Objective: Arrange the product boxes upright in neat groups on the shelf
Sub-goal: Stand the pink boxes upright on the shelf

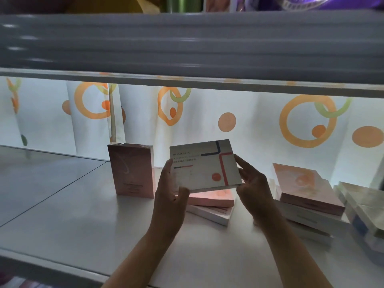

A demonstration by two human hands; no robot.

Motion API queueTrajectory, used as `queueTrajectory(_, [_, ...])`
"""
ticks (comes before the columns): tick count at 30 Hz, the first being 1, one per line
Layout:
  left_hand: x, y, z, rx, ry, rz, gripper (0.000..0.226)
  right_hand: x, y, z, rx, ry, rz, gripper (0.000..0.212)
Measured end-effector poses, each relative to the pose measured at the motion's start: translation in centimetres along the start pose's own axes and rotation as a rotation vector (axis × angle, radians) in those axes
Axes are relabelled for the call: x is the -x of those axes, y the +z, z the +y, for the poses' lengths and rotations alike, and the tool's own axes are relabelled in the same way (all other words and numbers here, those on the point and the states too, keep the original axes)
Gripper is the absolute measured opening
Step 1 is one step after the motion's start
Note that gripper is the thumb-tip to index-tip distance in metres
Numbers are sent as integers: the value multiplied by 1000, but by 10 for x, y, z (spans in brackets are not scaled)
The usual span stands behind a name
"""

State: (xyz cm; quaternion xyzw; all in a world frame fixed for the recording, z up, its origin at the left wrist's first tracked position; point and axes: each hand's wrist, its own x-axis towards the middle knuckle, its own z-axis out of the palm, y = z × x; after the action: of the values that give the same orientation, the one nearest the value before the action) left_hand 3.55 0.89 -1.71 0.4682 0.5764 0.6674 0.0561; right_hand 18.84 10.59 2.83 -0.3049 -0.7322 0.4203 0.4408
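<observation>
Both hands, left and right, gripped a white box by its side edges at frame centre, above the shelf. It should be turned upright and set squarely beside the standing pink box.

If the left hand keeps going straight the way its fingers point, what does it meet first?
The left hand points up and toward the back of the shelf, gripping the white box. Beyond the box's left edge the way looks free until the patterned curtain; the upright pink box stands just left of that line, though depth is unclear.
</observation>
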Motion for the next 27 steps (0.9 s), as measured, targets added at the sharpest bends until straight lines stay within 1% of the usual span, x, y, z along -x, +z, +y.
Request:
queueTrajectory(2, [1, 1, 1, -55, 18, 12, 61, 1, 2, -2, -17, 34, 0, 66])
queueTrajectory(4, [2, 2, 2, -123, 46, 29, 62, 1, 3, -3, -49, 58, 16, 50])
queueTrajectory(6, [3, 2, 4, -180, 71, 39, 65, -1, 3, 0, -122, 71, 34, 45])
queueTrajectory(8, [4, 3, 4, -217, 91, 46, 69, -3, 2, 2, -160, 51, 79, 32])
queueTrajectory(10, [4, 4, 3, -226, 89, 48, 71, -4, 2, 4, -153, 31, 124, 31])
queueTrajectory(14, [3, 3, -1, -173, 3, 21, 75, -5, 4, 9, -124, 24, 167, 34])
queueTrajectory(19, [2, 3, -7, -266, 73, 43, 72, -5, 5, 10, -69, 24, 190, 36])
queueTrajectory(27, [-1, 0, -12, -262, 97, 79, 71, -6, 7, 12, -28, -26, 218, 36])
